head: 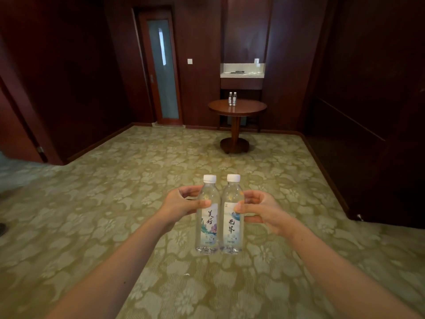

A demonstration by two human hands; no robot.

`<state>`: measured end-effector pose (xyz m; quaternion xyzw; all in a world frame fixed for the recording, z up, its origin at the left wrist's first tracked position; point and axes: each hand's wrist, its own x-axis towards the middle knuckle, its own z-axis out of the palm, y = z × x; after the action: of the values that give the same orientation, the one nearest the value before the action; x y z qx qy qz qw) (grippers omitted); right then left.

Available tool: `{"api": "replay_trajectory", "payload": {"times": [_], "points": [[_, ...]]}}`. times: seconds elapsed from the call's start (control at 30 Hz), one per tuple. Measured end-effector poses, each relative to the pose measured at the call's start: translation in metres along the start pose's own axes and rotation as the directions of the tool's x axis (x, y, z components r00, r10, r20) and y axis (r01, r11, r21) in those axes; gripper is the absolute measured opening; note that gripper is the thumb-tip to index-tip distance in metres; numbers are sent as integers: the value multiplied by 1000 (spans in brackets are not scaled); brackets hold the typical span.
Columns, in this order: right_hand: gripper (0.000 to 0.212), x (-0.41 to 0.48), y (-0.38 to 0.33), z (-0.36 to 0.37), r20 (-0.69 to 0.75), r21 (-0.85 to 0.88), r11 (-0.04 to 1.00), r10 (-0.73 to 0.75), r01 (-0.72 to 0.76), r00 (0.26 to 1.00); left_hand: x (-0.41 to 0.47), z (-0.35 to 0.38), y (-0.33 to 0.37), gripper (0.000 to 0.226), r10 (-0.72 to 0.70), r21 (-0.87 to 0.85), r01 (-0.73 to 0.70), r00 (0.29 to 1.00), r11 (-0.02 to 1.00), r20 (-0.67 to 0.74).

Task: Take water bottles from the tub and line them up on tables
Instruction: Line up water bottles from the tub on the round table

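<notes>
- "美好" is written in dark strokes on the left bottle [208, 226], and "无界" on the right bottle [232, 229]. Both are clear with white caps. The small print low on the labels cannot be read.
- The left bottle is gripped by the left hand [181, 203], thumb in front and fingers curled behind. The right bottle is gripped the same way by the right hand [262, 210].
- Both bottles are held upright, side by side and touching, with arms stretched out over the carpet [115, 180].
- Far off, two more bottles [232, 98] are stood together on a round table [250, 109]. A white shelf [241, 74] is seen above it, and a door [162, 70] to its left.
</notes>
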<state>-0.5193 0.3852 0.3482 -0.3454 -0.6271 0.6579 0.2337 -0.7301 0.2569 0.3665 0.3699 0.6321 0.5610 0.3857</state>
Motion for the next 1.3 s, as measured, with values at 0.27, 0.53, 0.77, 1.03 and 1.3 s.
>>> {"api": "replay_trajectory", "payload": {"times": [0.27, 0.53, 0.77, 1.03, 1.3], "points": [[50, 164, -28, -68, -100, -24, 999, -38, 36, 994, 205, 17, 13, 56, 34, 8, -35, 995, 999, 90], [45, 321, -69, -130, -166, 2, 998, -55, 56, 985, 396, 32, 51, 49, 64, 42, -73, 980, 996, 188], [44, 451, -74, -189, -165, 14, 999, -45, 48, 985, 540, 53, 50, 48, 50, 63, -64, 979, 996, 197], [47, 632, -105, -295, -129, 7, 998, -58, 59, 990, 738, 99, 68, 48, 60, 59, -70, 984, 996, 165], [46, 791, -133, -379, -65, -36, 998, -48, 46, 997, 897, 134, 86, 48, 46, 37, -51, 992, 998, 117]]}}
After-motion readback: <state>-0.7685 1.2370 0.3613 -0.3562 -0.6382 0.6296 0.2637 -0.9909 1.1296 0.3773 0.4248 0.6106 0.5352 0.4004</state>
